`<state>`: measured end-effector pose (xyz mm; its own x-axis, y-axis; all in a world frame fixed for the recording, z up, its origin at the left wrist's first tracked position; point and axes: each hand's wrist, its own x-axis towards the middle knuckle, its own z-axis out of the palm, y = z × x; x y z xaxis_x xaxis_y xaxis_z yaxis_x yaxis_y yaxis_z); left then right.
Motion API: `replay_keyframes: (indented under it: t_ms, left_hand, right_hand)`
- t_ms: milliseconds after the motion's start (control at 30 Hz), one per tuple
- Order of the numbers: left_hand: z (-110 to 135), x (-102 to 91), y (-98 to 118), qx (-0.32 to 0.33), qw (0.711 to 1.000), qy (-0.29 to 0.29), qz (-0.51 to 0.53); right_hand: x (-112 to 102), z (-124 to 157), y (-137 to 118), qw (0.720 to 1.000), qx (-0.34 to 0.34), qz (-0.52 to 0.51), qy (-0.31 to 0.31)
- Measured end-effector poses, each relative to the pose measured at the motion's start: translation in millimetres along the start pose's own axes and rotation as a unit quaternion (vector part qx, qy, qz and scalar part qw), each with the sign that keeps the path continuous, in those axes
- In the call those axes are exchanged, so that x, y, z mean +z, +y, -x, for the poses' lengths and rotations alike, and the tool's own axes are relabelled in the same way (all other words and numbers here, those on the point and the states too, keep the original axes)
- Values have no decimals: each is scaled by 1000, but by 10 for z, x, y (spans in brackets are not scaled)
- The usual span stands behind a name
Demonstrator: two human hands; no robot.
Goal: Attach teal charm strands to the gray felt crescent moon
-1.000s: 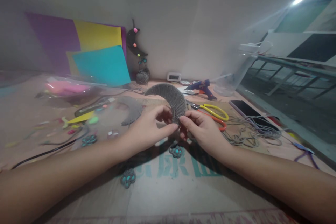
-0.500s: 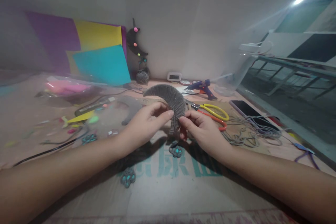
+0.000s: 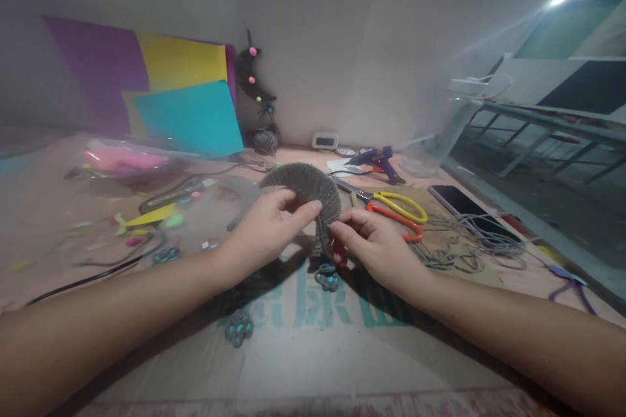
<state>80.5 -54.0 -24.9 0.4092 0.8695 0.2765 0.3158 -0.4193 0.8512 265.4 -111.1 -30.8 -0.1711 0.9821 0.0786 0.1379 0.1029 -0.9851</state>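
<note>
One grey, cord-wrapped crescent [image 3: 323, 187] is held between two hands over the middle of the desk [image 3: 293, 365]; its bulge faces the far right, one tip points left, the other points down toward the person, so the tip-to-tip long axis slants from far left to near right; the left hand [image 3: 267, 228] grips it along the inner curve, thumb on top; the fingers of the right hand [image 3: 384, 247] are pinched on its outer edge near the lower end, though whether loose cord lies between them too I cannot tell.

Three flower-shaped ornaments with turquoise spots lie on the desk: one [image 3: 327, 278] just below the crescent, one [image 3: 238, 328] nearer, one [image 3: 166, 255] beyond the left forearm; to the right are one pair of scissors [image 3: 375, 197], one glue gun [image 3: 382, 158] and one phone [image 3: 464, 210]; one dark crescent [image 3: 248, 71] with three coloured balls hangs behind.
</note>
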Motion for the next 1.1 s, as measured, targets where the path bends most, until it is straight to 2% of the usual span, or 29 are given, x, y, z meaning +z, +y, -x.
replay_keyframes:
  t_ms: [133,300,733,1100]
  left_hand:
    - [12,-2,34,-1,1000,-7,26]
    - [39,16,101,-13,999,-44,22]
    - [47,20,84,2,999,-44,4]
    - [53,29,80,-3,997,-71,-11]
  right_hand:
    - [-3,-2,-16,1000,5,-2,13]
    - [-7,0,-15,1000,-1,-5,21]
    - [-9,5,-31,1000,-4,2,22]
    - [-18,9,-44,999,-5,15,39]
